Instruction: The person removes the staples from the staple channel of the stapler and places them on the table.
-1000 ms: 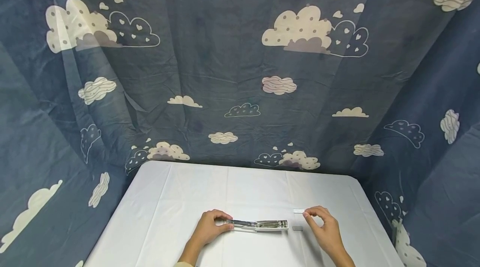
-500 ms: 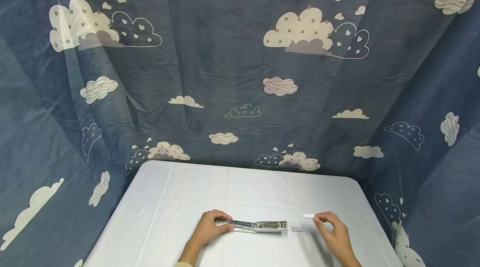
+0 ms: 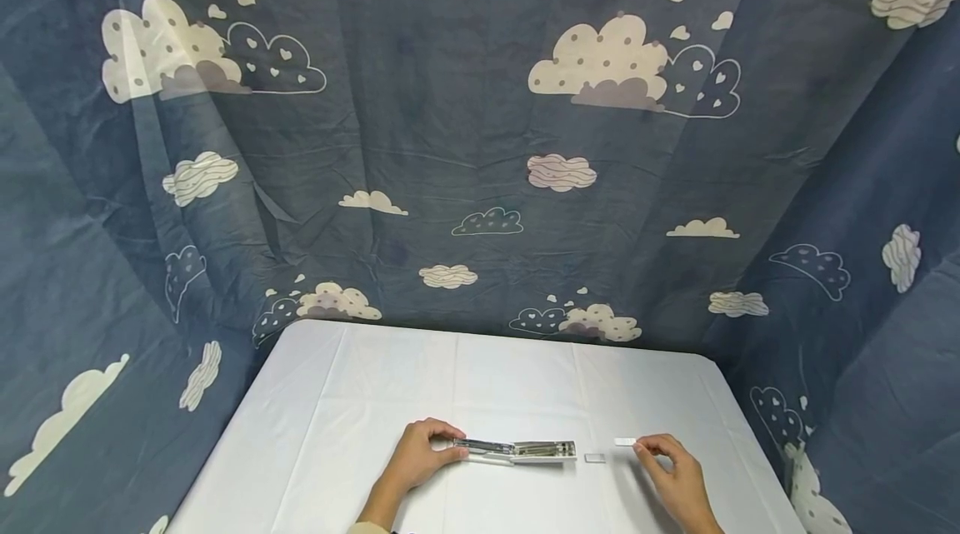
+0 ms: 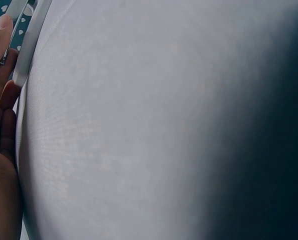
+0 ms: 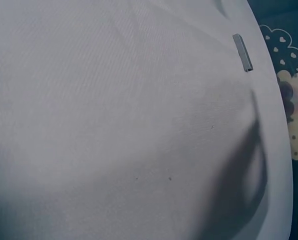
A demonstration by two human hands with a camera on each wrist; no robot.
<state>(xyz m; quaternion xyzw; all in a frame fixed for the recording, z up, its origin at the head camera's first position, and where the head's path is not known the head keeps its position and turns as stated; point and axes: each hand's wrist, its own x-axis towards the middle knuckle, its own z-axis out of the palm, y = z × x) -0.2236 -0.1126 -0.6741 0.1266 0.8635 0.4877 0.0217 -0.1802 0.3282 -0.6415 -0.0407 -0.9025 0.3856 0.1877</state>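
Note:
My left hand (image 3: pixel 420 457) grips one end of an opened stapler (image 3: pixel 544 451) on the white table, thumb and fingers either side of it. Its metal inside shows facing up. In the left wrist view, part of the stapler (image 4: pixel 28 52) shows at the upper left beside my fingers. My right hand (image 3: pixel 677 476) pinches a small pale strip of staples (image 3: pixel 624 441) between thumb and fingertips, with a shadow beneath. A second, grey staple strip (image 3: pixel 595 458) lies between the stapler and my right hand. In the right wrist view, this strip (image 5: pixel 243 53) rests near the table's edge.
A white cloth covers the table (image 3: pixel 390 384), which has rounded far corners. Dark blue curtains (image 3: pixel 480 126) printed with clouds hang behind and at both sides.
My right hand has moved right and a little nearer to me, carrying the pinched staple strip away from the stapler. The left hand, stapler and grey strip stay in place.

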